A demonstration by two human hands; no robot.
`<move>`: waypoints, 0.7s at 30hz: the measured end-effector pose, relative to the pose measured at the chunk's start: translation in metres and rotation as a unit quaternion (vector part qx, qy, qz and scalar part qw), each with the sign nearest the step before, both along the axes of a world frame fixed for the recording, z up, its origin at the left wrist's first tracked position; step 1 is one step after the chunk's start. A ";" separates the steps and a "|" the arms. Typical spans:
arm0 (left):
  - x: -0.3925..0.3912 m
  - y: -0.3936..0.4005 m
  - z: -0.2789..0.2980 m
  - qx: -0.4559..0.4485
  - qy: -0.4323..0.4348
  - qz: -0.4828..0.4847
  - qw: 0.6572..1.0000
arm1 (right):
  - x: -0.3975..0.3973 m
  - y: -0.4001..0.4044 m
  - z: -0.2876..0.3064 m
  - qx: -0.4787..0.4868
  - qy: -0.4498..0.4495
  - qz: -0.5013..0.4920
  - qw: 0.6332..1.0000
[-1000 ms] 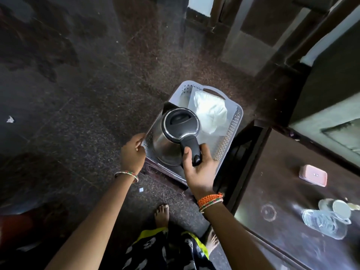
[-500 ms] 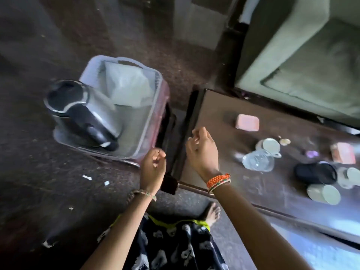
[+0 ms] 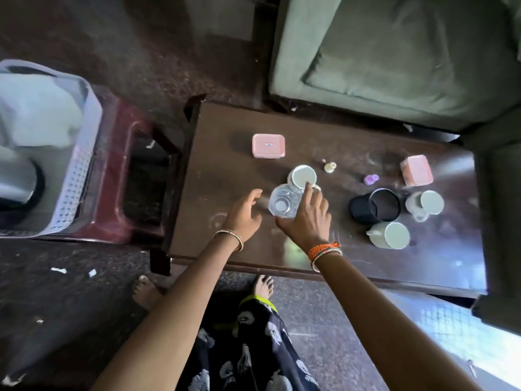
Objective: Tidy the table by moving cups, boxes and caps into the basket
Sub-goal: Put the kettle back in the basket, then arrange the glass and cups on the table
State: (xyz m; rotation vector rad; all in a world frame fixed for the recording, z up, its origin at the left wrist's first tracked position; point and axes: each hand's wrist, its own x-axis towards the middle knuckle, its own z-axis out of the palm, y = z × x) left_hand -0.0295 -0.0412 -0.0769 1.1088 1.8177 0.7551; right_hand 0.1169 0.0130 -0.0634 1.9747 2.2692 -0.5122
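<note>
I see the clear glass cup [image 3: 283, 203] standing on the dark table [image 3: 225, 165], touching a white mug [image 3: 303, 176] just behind it. My right hand [image 3: 308, 218] is spread wide over the glass cup's right side, one finger reaching the mug's rim; nothing is gripped as far as I can tell. My left hand [image 3: 245, 213] hovers open just left of the glass cup, apart from it. Further back lies a pink box [image 3: 268, 145]; to the right are a black cup [image 3: 376, 206], two more white mugs [image 3: 390, 235] [image 3: 425, 204], a second pink box [image 3: 416, 170] and a small purple cap [image 3: 370, 179]. The basket [image 3: 76, 176] sits well left on a maroon stool [image 3: 112, 193], with a kettle [image 3: 17, 182] and a white bag [image 3: 36, 114] inside
</note>
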 end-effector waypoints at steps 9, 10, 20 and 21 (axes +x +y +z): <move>0.003 0.012 -0.011 0.053 0.048 0.074 0.995 | -0.011 0.002 -0.031 -0.001 0.124 -0.058 0.991; 0.000 0.015 -0.012 0.069 0.061 0.079 0.993 | -0.009 0.004 -0.031 0.002 0.138 -0.059 0.989; -0.001 0.091 0.017 0.106 0.066 0.101 0.987 | 0.042 0.044 0.042 0.068 0.194 -0.101 0.973; 0.004 0.104 0.020 0.106 0.066 0.095 0.988 | 0.047 0.060 0.053 0.084 0.197 -0.103 0.971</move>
